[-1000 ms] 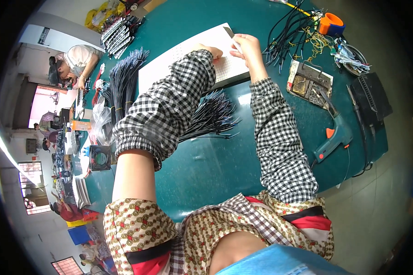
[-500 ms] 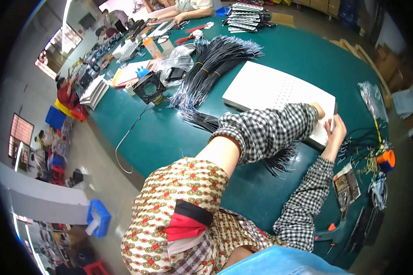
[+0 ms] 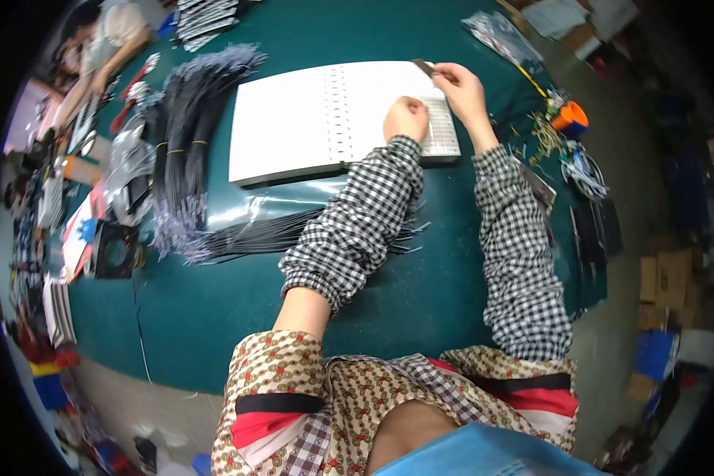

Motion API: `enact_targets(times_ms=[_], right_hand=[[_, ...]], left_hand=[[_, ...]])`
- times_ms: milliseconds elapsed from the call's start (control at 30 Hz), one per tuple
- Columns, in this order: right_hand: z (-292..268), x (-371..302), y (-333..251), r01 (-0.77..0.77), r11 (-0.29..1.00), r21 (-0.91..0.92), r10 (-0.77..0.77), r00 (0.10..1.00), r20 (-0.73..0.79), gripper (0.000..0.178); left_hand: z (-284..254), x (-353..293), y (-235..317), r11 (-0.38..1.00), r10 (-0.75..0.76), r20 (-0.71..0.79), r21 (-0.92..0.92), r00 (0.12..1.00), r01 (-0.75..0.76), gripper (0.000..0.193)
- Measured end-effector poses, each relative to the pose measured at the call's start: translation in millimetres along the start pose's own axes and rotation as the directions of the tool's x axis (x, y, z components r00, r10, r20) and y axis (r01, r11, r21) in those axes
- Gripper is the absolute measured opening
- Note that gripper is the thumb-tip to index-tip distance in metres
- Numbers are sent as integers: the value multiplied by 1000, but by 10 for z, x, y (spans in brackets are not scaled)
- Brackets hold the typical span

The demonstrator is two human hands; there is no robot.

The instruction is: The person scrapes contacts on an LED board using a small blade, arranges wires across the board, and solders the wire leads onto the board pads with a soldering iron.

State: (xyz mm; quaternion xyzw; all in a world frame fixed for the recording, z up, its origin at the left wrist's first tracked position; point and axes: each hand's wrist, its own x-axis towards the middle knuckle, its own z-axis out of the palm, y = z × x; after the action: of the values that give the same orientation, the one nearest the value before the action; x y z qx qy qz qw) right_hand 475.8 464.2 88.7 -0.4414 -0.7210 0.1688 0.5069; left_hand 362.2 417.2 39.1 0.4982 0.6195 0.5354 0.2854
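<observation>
Touching a dark piece [image 3: 423, 68] at the far right corner of a white slab [image 3: 285, 119]

The white slab is set on a green table [image 3: 214, 333], ahead of the person and lying slightly aslant. Its right part is met by the left hand [image 3: 406, 119], which is curled with its fingers drawn together; whether anything is pinched there cannot be told. By the right hand [image 3: 460, 86], the dark piece is reached at the slab's corner with thumb and finger close together; whether it is firmly clamped cannot be told.

Open tabletop is shown beyond the slab's far edge and between the two forearms. The table's near edge is curved in front of the torso, and its right edge is seen past the right sleeve.

The left edge of the slab is closely flanked by a tall cable bundle [image 3: 190, 119]. Room along the near edge is taken up by a flatter black bundle [image 3: 262, 236], over which the left sleeve is passed. Farther left, a clear bag [image 3: 127, 170] and a dark square fan [image 3: 115, 250] are placed. To the right, an orange ring [image 3: 571, 119] and tangled wires [image 3: 547, 141] are grouped near the table's edge.
</observation>
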Motion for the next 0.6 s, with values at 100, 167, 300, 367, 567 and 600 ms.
enact_targets(times_ms=[100,167,300,367,567,600], right_hand=[[66,-5,144,124,966,-228,-109,991,78,13],[178,-70,216,134,944,-300,-110,989,93,14],[629,39,168,270,878,-395,-223,962,160,13],[753,120,168,337,840,-425,-284,941,186,11],[922,134,235,303,839,-453,-254,953,168,10],[984,171,229,349,824,-446,-303,937,174,10]], left_hand=[[33,93,-137,999,10,-19,-31,1000,-10,19],[4,103,-224,999,25,-21,-32,999,-26,16],[-173,311,-396,995,83,-45,-55,996,-85,13],[-217,434,-453,993,88,-36,-74,995,-91,13],[-171,537,-677,978,186,-143,-62,972,-197,13],[-185,551,-686,974,189,-148,-96,971,-204,13]])
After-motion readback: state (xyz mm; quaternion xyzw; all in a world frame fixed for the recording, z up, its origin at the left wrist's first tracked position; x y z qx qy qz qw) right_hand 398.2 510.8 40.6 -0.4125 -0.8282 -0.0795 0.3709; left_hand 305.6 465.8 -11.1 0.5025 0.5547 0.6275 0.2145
